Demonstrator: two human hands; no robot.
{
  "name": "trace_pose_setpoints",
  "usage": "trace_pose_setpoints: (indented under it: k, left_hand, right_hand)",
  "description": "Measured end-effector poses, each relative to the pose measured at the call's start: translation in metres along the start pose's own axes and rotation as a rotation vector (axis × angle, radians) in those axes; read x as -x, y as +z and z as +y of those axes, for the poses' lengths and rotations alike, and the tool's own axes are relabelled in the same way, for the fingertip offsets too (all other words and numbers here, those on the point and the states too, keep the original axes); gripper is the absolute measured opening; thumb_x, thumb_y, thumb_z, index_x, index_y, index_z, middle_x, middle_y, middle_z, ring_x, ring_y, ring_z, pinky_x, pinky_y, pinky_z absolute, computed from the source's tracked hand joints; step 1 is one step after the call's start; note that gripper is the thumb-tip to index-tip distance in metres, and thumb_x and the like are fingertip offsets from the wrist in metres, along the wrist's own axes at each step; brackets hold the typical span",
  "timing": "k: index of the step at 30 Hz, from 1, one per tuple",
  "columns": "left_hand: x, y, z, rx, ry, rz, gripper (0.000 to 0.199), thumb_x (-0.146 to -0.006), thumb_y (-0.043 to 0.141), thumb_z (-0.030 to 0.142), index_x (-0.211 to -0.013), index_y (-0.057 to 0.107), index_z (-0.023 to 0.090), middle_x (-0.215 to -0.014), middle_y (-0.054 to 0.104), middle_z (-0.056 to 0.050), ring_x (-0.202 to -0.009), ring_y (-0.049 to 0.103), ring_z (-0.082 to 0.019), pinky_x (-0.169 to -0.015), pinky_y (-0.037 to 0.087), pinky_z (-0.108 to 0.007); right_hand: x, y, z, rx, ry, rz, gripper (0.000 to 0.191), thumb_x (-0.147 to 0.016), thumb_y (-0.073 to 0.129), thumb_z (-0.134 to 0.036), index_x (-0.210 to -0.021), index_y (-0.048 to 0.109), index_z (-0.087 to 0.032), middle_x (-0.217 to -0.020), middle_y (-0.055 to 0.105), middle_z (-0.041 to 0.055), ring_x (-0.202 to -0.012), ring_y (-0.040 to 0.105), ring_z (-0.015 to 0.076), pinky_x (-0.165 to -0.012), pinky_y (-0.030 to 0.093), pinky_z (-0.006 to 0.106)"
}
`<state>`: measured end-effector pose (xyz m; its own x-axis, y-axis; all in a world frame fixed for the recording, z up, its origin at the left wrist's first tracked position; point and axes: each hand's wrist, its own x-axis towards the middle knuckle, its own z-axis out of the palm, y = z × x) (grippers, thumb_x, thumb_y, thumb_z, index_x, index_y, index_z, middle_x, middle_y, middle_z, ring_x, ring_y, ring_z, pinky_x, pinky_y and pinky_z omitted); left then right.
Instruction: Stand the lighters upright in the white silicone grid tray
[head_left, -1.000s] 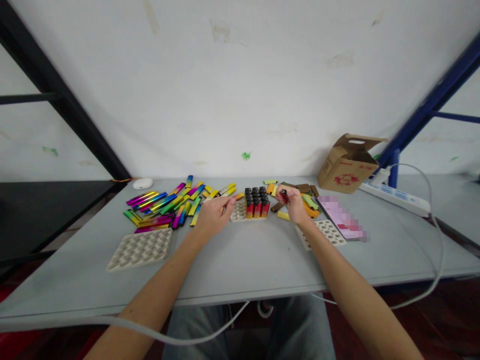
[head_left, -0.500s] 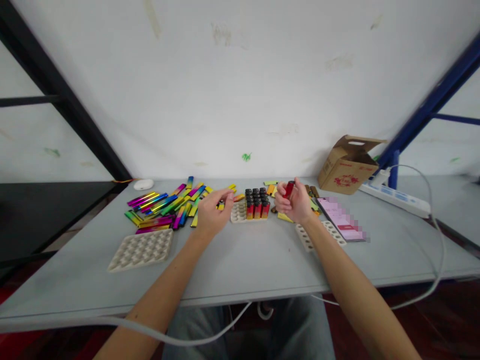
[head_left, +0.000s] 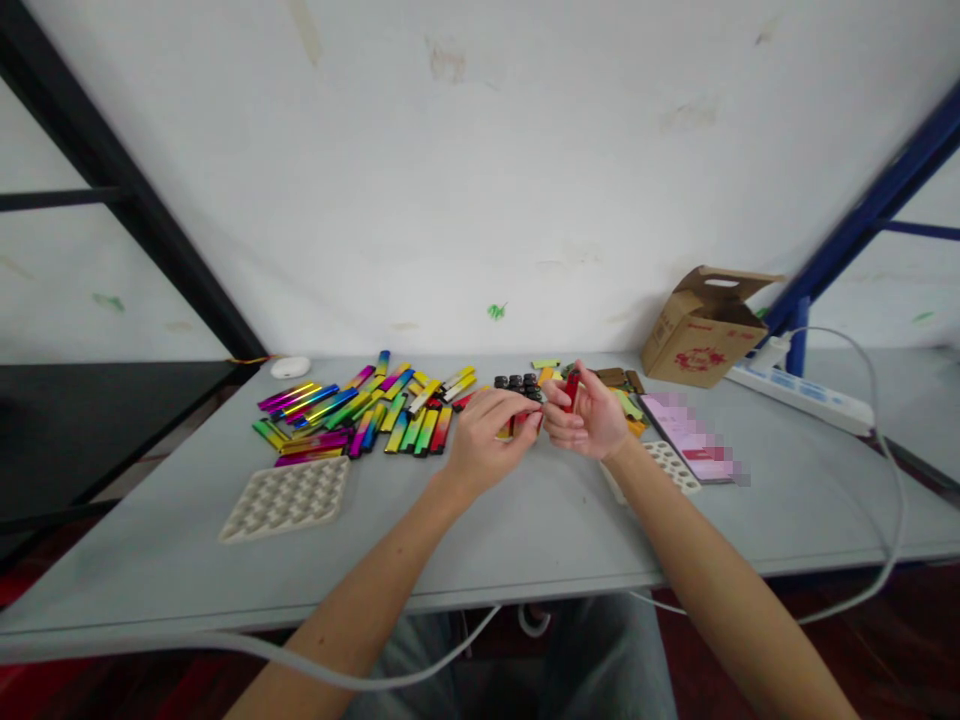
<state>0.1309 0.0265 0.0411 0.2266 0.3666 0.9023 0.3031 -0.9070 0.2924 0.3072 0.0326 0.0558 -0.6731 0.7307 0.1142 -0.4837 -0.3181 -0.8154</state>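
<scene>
Gripping a red lighter [head_left: 571,393], right hand [head_left: 600,420] curled, left hand [head_left: 489,438] pinched, contents unclear.

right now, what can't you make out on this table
All in the head view:
Red lighter: lower end, hidden by the right hand.
Black-topped lighters: lower parts, mostly covered by the left hand.
Whatever the left hand may pinch: too small, fingers cover it.
Phone: screen content, blurred by pixel blocks.

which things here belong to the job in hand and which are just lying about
Likely in the job:
red lighter in the right hand
black-topped lighters
loose multicolored pieces
molded tray at left

Apparently just lying about:
phone
cardboard box
power strip
white case
</scene>
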Motion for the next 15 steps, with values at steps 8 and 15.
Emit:
trace_pose_setpoints:
  k: [8, 15]
  left_hand:
    - [0.001, 0.001, 0.002, 0.023, -0.111, 0.006, 0.007, -0.086, 0.062, 0.021, -0.091, 0.066, 0.019, -0.086, 0.069, -0.005, -0.081, 0.065, -0.016, -0.076, 0.053, -0.031]
    - [0.001, 0.000, 0.004, 0.031, -0.095, 0.074, 0.005, -0.083, 0.068, 0.021, -0.087, 0.065, 0.019, -0.087, 0.067, -0.004, -0.083, 0.064, -0.015, -0.077, 0.053, -0.029]
  right_hand:
    - [-0.005, 0.010, 0.009, 0.241, -0.116, 0.134, 0.049, -0.079, 0.042, -0.069, -0.067, 0.042, -0.021, -0.047, 0.032, -0.0070, -0.042, 0.028, 0.0095, -0.042, 0.025, 0.022]
    - [-0.013, 0.006, 0.028, 0.581, -0.428, 0.263, 0.049, -0.073, 0.050, -0.065, -0.069, 0.056, -0.017, -0.058, 0.043, -0.0021, -0.048, 0.033, 0.0099, -0.046, 0.026, 0.024]
